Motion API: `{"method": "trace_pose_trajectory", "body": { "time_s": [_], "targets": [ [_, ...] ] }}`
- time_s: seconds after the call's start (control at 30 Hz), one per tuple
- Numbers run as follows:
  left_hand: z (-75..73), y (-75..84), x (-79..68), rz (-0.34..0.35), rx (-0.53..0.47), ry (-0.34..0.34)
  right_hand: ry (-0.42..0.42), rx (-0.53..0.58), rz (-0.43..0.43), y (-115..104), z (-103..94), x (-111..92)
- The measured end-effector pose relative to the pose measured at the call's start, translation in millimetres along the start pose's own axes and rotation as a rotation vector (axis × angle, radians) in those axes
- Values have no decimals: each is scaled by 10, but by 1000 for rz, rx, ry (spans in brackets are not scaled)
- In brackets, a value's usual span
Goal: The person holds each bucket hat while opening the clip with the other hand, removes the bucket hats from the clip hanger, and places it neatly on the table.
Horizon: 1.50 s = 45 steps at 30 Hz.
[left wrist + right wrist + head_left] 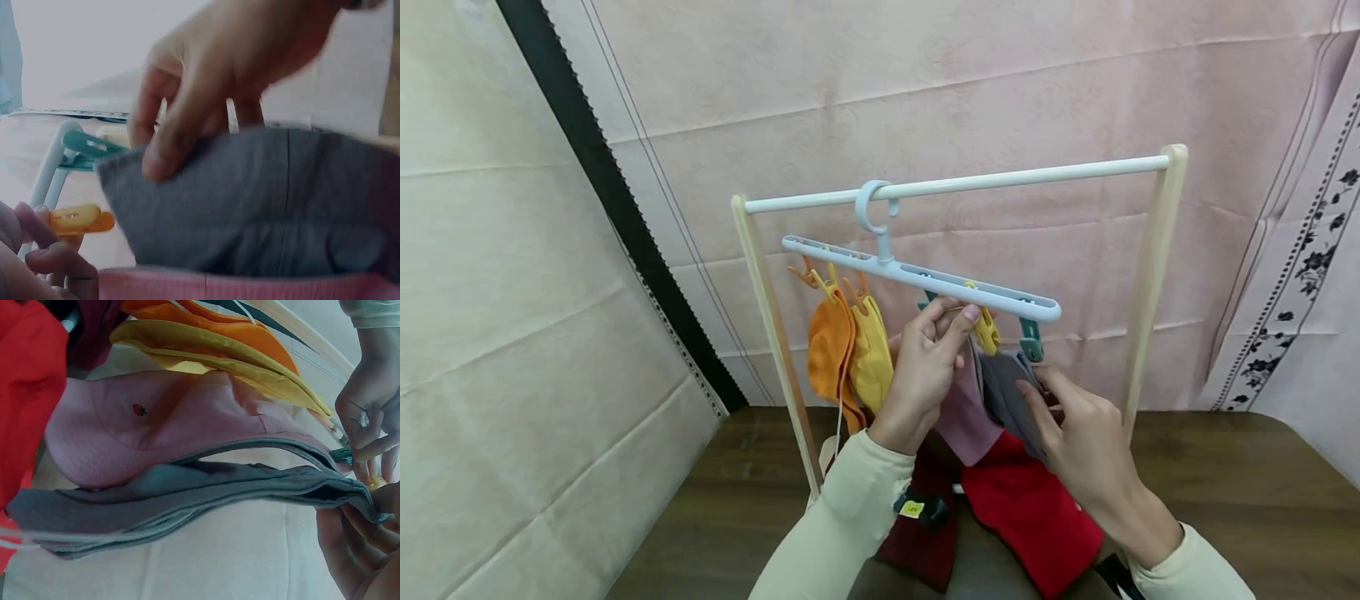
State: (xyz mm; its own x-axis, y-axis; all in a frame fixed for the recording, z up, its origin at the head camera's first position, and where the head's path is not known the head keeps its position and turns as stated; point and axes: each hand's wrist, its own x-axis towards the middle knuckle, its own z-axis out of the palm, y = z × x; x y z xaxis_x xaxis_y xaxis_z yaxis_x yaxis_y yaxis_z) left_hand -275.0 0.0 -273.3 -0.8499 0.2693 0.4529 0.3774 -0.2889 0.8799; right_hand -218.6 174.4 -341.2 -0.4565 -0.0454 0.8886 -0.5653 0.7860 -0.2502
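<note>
A light-blue clip hanger hangs by its hook from a rack's white bar. My left hand is just under the hanger's bar, its thumb and fingers pinching a yellow clothespin. My right hand pinches the edge of a grey cap, thumb in front and fingers behind the cloth. That edge is close below the yellow clothespin and a teal clothespin. Beside the grey cap hangs a pink cap with a small strawberry on it, partly hidden by my left hand in the head view.
Orange and yellow caps hang from clothespins at the hanger's left end. Below are bright red cloth and dark red cloth. The rack's right post stands behind my right hand on a brown wooden table.
</note>
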Motion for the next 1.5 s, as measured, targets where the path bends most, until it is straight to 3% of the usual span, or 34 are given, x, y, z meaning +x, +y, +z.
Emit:
{"method": "trace_pose_trajectory", "body": {
  "time_s": [0.2, 0.33, 0.43, 0.57, 0.67, 0.77, 0.93, 1.07, 1.27, 1.37, 1.5],
  "targets": [
    [-33, 2, 12, 39, 174, -53, -17, 16, 10, 7, -113, -3],
    [-61, -42, -23, 102, 297, -104, 26, -6, -20, 23, -180, 25],
    [-81, -122, -79, 138, 332, -164, 58, -17, -42, 50, -220, 52],
    [-96, -228, -183, 199, 277, -181, 88, -4, -48, 88, -276, 79],
    [-94, -292, -247, 238, 182, -141, 121, 35, -31, 103, -328, 114],
    [-92, -374, -302, 229, 117, -140, 153, 88, -9, 101, -392, 174],
    [-101, -558, -422, 130, 144, -217, 178, 111, -3, 68, -473, 278],
    [-87, -717, -510, 35, 286, -236, 205, 96, 7, 38, -509, 314],
    [-21, -1007, -638, -232, 498, -292, 205, 133, 81, -4, -578, 305],
    [31, -1172, -686, -379, 459, -295, 200, 153, 120, -19, -601, 299],
    [92, -1398, -741, -571, 276, -261, 193, 173, 167, -40, -622, 290]
  ]
}}
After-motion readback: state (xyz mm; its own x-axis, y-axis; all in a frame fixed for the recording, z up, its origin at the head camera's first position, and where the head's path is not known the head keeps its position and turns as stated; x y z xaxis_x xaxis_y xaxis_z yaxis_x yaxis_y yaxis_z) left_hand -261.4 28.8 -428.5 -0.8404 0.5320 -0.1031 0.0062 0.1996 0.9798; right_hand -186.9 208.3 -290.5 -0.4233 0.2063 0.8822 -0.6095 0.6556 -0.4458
